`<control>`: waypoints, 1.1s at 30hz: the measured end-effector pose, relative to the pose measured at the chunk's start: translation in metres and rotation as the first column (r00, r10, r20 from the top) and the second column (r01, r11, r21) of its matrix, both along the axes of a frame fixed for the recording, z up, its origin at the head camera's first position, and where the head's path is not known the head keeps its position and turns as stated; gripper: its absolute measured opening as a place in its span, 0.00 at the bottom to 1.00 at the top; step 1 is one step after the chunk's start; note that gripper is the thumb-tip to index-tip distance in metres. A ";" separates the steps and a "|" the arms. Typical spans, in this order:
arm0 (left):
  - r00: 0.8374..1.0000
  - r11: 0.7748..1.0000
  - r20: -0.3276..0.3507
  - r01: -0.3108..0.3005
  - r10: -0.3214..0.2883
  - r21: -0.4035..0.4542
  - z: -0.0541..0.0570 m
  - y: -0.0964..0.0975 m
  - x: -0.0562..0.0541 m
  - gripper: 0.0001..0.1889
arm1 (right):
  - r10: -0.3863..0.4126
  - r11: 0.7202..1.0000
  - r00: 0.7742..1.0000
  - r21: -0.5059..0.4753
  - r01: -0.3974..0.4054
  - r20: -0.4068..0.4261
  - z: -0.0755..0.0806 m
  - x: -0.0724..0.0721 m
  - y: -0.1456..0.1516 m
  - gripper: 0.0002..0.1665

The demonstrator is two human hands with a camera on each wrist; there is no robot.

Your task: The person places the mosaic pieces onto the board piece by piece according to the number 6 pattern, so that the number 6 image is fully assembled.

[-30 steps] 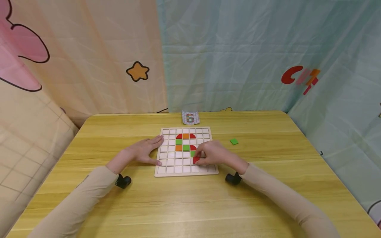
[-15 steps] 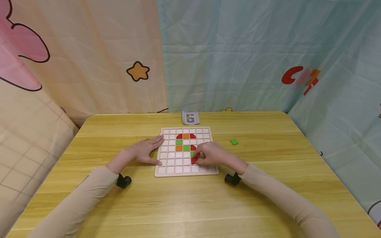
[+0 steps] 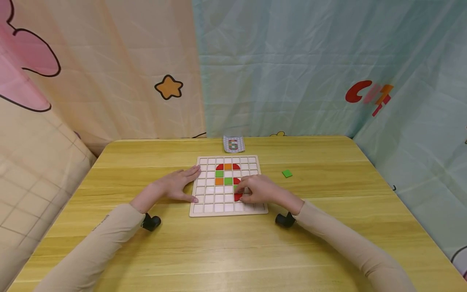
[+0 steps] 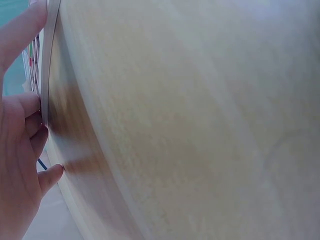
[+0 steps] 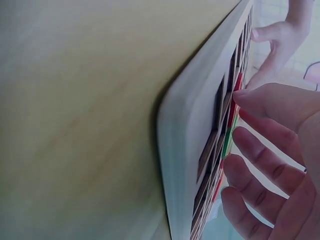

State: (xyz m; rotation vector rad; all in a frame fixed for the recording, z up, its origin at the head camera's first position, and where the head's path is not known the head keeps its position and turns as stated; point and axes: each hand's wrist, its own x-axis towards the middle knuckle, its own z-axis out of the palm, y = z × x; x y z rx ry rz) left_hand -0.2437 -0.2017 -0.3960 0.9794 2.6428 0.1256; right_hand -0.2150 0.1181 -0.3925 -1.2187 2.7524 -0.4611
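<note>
A pale grid board [image 3: 208, 198] lies on the table with red, green and orange tiles in some of its cells. My left hand [image 3: 181, 185] rests at the board's left edge, fingers spread; in the left wrist view its fingers [image 4: 31, 103] touch that edge. My right hand [image 3: 258, 188] is over the board's right half, fingers bent. Its thumb and index finger are at a red rounded-corner tile [image 3: 237, 197], lying in a lower cell. The right wrist view shows the thumb tip against the red tile [image 5: 234, 107]. A green tile [image 3: 235, 187] above it is partly hidden by the fingers.
A loose green square tile [image 3: 287, 173] lies on the wooden table [image 3: 219, 251], right of the board. Behind the board is a small card [image 3: 234, 144] printed with a coloured grid figure. Patterned curtains [image 3: 292, 73] hang along the table's far side.
The red tile has shifted slightly left into line with the green tile above it, my right fingers following. The right index fingertip now reaches a little further left. My left hand stays put.
</note>
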 end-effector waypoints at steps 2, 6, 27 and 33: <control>1.000 1.000 -0.001 0.003 -0.003 0.000 0.000 0.000 0.000 0.56 | -0.005 1.000 1.000 -0.008 0.005 0.003 0.000 0.000 0.002 0.10; 1.000 1.000 0.008 -0.003 0.003 -0.011 0.000 0.002 0.000 0.56 | -0.018 1.000 1.000 -0.026 0.018 0.010 0.001 0.001 0.009 0.09; 1.000 1.000 0.019 -0.008 0.008 -0.006 0.003 0.002 0.000 0.56 | -0.113 0.984 0.993 -0.142 0.108 -0.030 0.008 0.004 0.062 0.08; 1.000 1.000 0.015 -0.001 0.001 -0.005 0.001 0.002 -0.001 0.57 | -0.159 0.977 0.987 -0.147 0.153 -0.027 0.010 0.007 0.079 0.09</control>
